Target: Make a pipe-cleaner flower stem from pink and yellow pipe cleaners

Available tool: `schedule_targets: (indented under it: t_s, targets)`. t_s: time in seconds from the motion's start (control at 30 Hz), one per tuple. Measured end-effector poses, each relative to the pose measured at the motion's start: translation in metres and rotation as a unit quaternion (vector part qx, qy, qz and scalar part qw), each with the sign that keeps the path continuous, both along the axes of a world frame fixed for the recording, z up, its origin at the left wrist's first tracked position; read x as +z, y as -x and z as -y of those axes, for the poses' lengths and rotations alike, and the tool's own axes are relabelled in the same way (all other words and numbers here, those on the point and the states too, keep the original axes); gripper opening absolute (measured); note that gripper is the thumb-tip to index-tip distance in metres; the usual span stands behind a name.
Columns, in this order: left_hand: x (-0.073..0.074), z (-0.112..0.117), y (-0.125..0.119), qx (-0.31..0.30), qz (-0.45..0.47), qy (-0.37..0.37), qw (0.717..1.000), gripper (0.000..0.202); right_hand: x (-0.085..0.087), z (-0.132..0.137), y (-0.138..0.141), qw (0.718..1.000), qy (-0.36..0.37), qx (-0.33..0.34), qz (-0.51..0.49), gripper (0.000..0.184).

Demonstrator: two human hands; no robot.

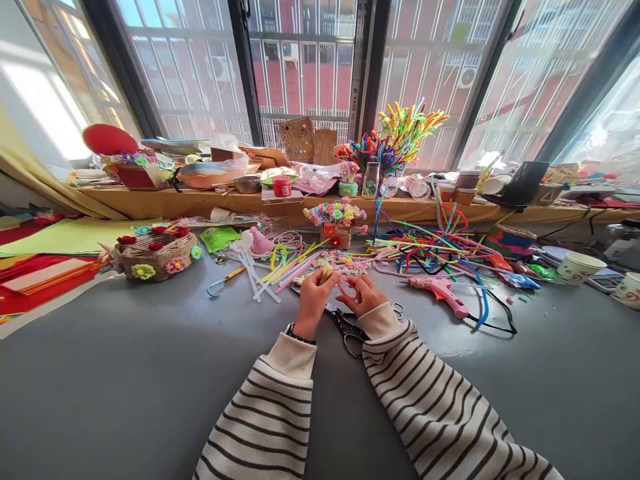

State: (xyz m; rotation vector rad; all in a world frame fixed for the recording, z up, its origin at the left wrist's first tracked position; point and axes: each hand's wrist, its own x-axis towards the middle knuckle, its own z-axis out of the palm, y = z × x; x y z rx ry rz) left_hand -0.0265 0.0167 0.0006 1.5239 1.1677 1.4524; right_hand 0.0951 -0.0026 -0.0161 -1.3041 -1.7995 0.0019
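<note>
Grey is shown by the broad surface of the table, across whose centre two striped sleeves are stretched from the lower edge of the frame. By the left hand, a small yellow piece is pinched between thumb and fingertips, just above the middle of the frame; this grip is closed on it, presumably so that something so slight can be steadied. The fingers of the right hand are bent towards it from the right; whether anything is grasped there cannot be told, as the gap is too small and cluttered to read. Both hands are brought close together, probably so that fine work can be done under direct sight.

Black-handled scissors are laid partly beneath the right hand, apparently where they can be reached at once. Right of centre, a pink glue gun is rested on its side, its nozzle pointed left. Behind it, loose coloured pipe cleaners are heaped, perhaps so that colours can be picked out freely. Small flowers are gathered in a pot at upper centre, while a woven basket trimmed with blossoms is set at centre left, seemingly out of the working space.
</note>
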Motion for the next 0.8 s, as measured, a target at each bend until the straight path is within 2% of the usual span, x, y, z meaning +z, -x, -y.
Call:
schedule_targets:
  t_s: [0.17, 0.37, 0.6, 0.8]
  targets:
    - [0.000, 0.001, -0.001, 0.013, -0.018, 0.006, 1.000, 0.030, 0.000, 0.004, 0.002, 0.995, -0.001, -0.038, 0.097, 0.028]
    - [0.005, 0.006, -0.002, 0.038, -0.051, 0.014, 0.998, 0.031, 0.000, 0.004, 0.004, 0.988, 0.012, -0.069, 0.137, 0.026]
    - [0.007, 0.007, -0.002, 0.074, -0.120, -0.010, 0.990, 0.029, 0.001, 0.002, 0.001, 0.979, 0.081, -0.050, 0.183, 0.027]
    - [0.004, 0.005, -0.001, 0.105, -0.132, -0.023, 0.985, 0.027, 0.013, 0.006, 0.006, 0.964, 0.138, -0.069, 0.219, 0.026]
